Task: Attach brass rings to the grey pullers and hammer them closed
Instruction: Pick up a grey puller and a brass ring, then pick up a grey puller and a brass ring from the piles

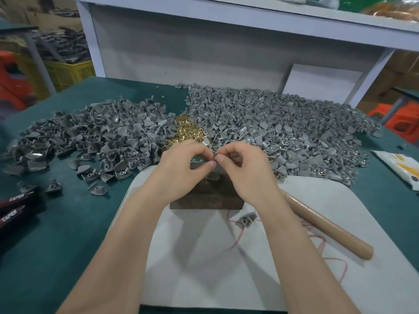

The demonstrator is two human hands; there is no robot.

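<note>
**Fitting stage: both hands pinched together over the wooden block**

Head view. The left hand (181,164) and right hand (246,168) meet fingertip to fingertip above the far edge of the wooden block (205,197). The block sits on a white mat (226,268) on the green desk (56,234). Each grip is clamped, with thumb and forefinger curled onto a small part (214,155) held between the two hands. The fingertips hide most of it, so I cannot tell whether it is a puller, a ring, or both together. Just beyond the hands, a heap of brass rings (183,129) lies between large heaps of grey pullers (283,125). The hammer (328,226) lies untouched on the mat, right of the block. Only its handle shows, because the right forearm covers the rest. A ringed puller (247,218) rests on the mat beside a loose red string (235,241).

I judge the step to be seating a ring on a puller, with hammering not yet begun.

Hazards from here:
- **Dropped part:** it is tiny and held by fingertips alone, so a slip could send it into the heaps just beyond, among identical pieces.
- **Half-seated ring:** it may spring free when laid on the block, or close crooked under the blow.
- **Reaching for the hammer:** this leaves one hand to hold the part alone. The round handle may roll, and the string near it may snag.
- **Fingers near the blow:** any finger steadying the part on the block would sit close under the hammer.
</note>
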